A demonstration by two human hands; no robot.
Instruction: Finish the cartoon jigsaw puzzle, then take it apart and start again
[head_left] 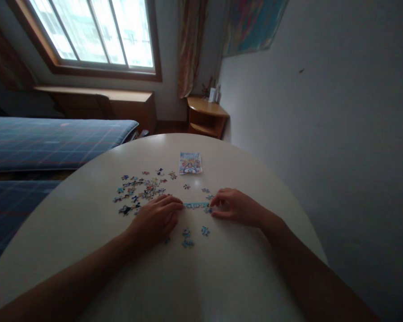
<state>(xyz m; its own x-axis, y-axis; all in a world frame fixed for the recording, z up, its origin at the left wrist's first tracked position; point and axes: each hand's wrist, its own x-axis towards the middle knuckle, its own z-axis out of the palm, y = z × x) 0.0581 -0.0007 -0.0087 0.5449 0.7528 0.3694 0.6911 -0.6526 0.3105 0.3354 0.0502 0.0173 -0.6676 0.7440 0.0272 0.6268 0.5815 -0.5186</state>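
A short strip of joined jigsaw puzzle pieces [195, 205], blue along its far edge, lies on the white round table. My left hand [159, 217] rests palm down at the strip's left end, fingers stretched out and their tips touching it. At the right end, my right hand [233, 206] has thumb and forefinger curled around a small blue puzzle piece [208, 209]. Loose pieces lie around: a bluish one [205, 230] and a pair [188, 243] on the near side, and one [206, 190] beyond my right fingers. Part of a piece shows beneath my left hand.
A heap of mixed puzzle pieces [147, 188] spreads beyond and left of my left hand. The printed picture sheet [190, 163] lies toward the table's far edge. A plaid-covered bed [53, 138] is at the left, a wall [339, 147] at the right, and a corner shelf [206, 106] behind.
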